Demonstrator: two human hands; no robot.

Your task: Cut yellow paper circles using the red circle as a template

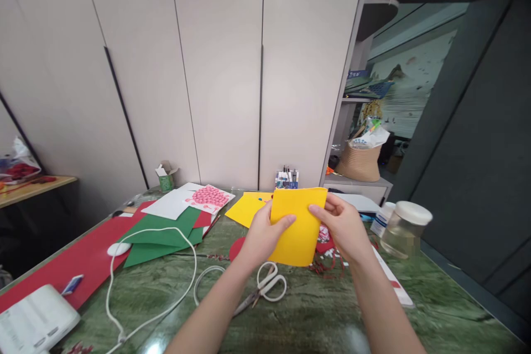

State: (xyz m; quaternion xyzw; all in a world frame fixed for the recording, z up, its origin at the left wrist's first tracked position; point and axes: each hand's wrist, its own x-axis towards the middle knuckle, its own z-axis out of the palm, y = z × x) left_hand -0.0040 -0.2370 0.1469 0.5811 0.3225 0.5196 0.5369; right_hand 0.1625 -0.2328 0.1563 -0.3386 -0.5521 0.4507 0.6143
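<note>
A folded sheet of yellow craft paper point(296, 238) is held upright above the table between my two hands. My left hand point(265, 232) grips its left edge, thumb lying across the front face. On the upper right edge, my right hand point(340, 221) pinches the paper, with its thumb in front and the fingers behind. Beneath the paper lie white-handled scissors point(271, 282), their blades partly covered by my left forearm. Behind it, another yellow sheet point(244, 207) rests on the table. Red paper pieces point(237, 248) show in part beside and behind the held sheet.
Green sheets point(166, 240) and a long red sheet point(95, 249) cover the table's left side. A white cable point(194, 260) loops across the green tabletop point(315, 315). At right stand a lidded jar point(404, 232) and a white bottle point(382, 219). A pen holder point(286, 178) stands at the back.
</note>
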